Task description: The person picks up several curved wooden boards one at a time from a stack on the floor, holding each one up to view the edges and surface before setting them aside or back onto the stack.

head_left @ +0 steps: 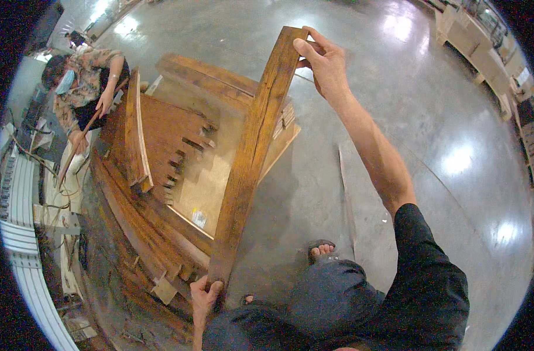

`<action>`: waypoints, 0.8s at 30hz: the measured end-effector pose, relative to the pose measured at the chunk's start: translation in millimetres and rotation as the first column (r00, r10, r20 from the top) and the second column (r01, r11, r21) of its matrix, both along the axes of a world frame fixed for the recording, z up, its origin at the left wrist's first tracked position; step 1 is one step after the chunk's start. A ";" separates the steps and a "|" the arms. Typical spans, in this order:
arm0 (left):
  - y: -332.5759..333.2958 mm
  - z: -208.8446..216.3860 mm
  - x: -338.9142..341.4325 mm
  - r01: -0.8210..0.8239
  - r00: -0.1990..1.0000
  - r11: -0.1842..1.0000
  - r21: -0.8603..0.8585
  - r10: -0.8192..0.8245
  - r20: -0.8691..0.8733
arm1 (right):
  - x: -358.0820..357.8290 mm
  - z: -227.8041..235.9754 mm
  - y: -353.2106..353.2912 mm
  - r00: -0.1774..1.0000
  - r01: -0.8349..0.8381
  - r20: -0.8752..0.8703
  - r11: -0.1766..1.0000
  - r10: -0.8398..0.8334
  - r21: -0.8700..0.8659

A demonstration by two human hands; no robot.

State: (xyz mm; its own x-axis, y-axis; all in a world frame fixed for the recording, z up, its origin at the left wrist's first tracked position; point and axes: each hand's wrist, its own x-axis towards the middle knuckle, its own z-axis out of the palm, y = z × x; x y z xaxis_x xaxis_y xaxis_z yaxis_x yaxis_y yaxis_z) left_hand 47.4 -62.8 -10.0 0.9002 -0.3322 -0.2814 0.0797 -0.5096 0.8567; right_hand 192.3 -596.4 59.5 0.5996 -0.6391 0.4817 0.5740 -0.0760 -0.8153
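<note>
A long brown-stained wooden board [254, 140] slants across the middle of the view, its far end raised to the upper right. My right hand [325, 61] grips that far end, thumb on the face and fingers round the edge. At the near end, by my left knee, my left hand [205, 297] is closed on the board. Just left of it lie stacked brown planks [144, 228], and a single plank with a pale edge [137, 131] leans over them. Behind the board, part of a pale wooden panel [208, 181] is hidden.
Another person [82, 96] in a patterned top and mask handles a thin wooden strip [79, 143] at the far left. Cables and pale ribbed metal profiles [24, 257] run along the left edge. Wooden crates [474, 47] line the upper right. Grey concrete floor [442, 205] lies to my right.
</note>
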 end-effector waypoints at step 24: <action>-196.6 129.8 187.8 -0.015 0.864 0.902 -0.431 0.228 0.448 | -123.6 -73.4 250.5 0.761 -0.645 -0.377 0.678 0.528 -0.353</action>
